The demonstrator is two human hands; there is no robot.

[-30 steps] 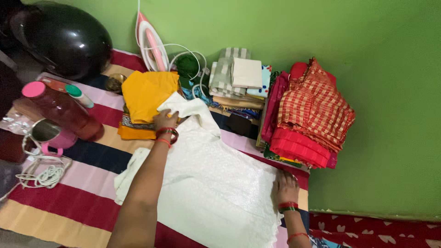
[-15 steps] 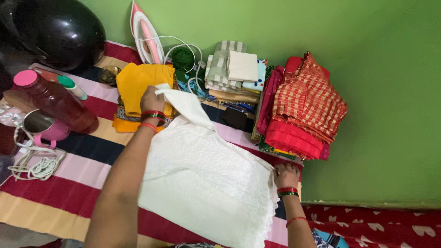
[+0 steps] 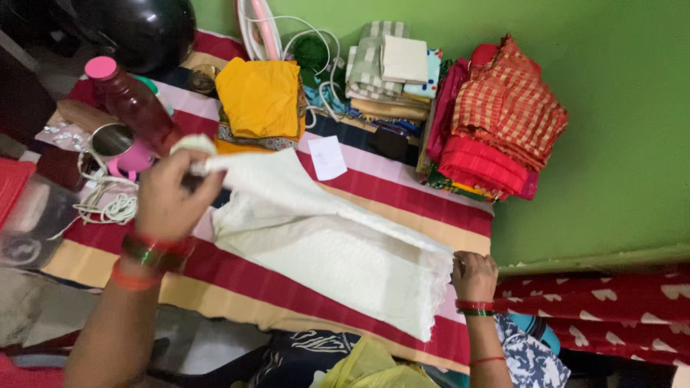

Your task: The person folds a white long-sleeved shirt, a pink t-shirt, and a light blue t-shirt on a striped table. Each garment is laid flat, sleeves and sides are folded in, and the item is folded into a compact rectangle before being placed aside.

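Holding a white cloth [image 3: 338,244] stretched above the striped surface [image 3: 402,197], both hands keep it taut, likely to fold it evenly. The left hand [image 3: 169,194] is clenched on one bunched end, lifted near the pink mug [image 3: 122,147]; the right hand [image 3: 474,276] pinches the lacy hem at the surface's edge.

White paper slip [image 3: 327,157]: small, roughly rectangular, lying flat on the striped cloth [image 3: 402,197], just below the yellow folded garment [image 3: 260,97] and beside the white fabric [image 3: 323,244]. Any print is too small to tell
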